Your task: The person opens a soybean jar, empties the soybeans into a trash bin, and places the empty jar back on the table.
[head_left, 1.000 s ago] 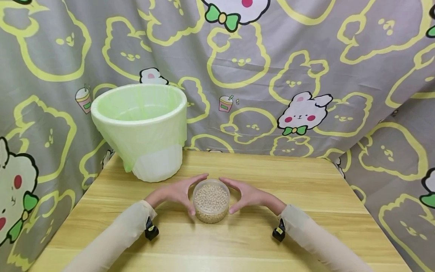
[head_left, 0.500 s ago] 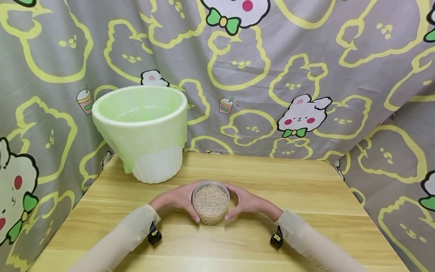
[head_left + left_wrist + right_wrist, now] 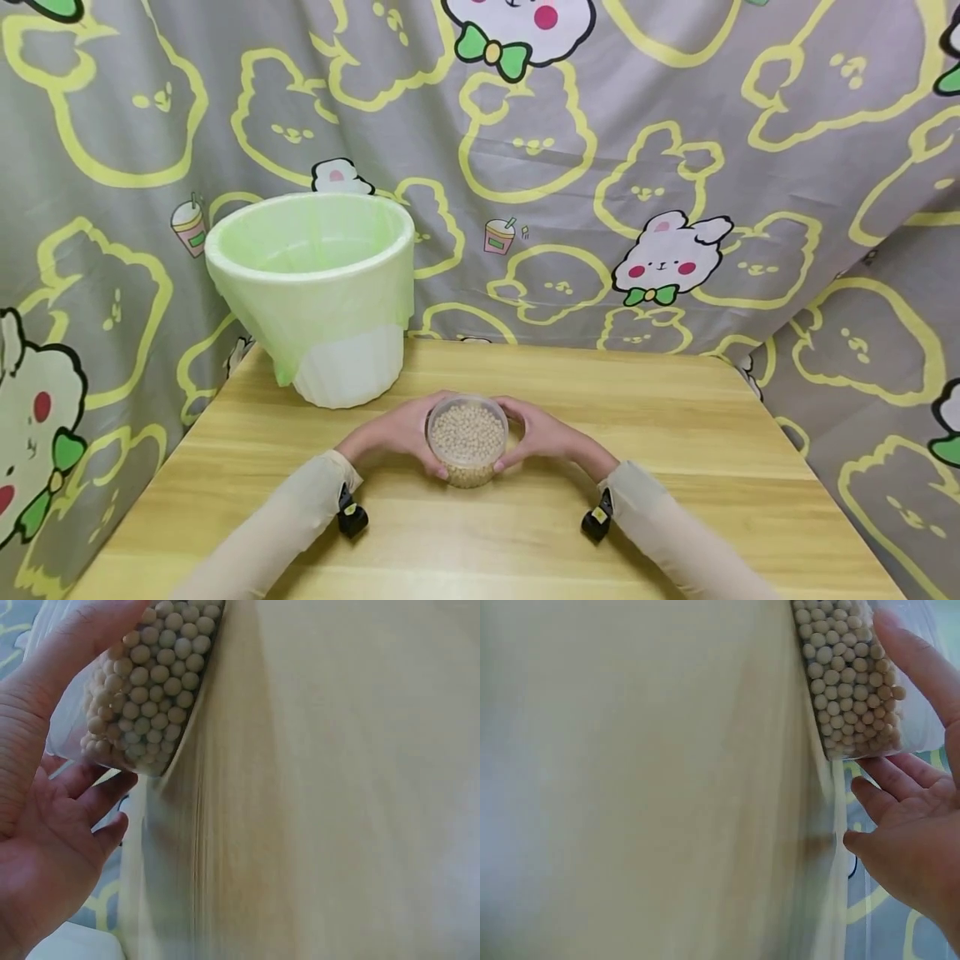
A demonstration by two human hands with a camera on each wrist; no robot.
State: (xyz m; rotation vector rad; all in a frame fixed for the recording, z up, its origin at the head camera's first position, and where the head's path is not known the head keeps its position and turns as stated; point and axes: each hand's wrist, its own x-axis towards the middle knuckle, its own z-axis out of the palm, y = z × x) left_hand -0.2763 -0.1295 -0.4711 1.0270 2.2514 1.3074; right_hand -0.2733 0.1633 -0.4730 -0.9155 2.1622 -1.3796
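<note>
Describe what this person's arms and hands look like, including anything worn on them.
The left sleeve and right sleeve are long, plain and pale beige, ending near the wrists. The left hand and right hand wear no gloves. A small, boxy black left wrist camera and matching right wrist camera each carry a yellow marking.

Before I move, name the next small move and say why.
I'd probably raise the tub slightly, keeping it level: the left hand and right hand hold it from opposite sides, and beads fill much of it. I can't tell whether a lid covers them or whether the tub touches the table.
</note>
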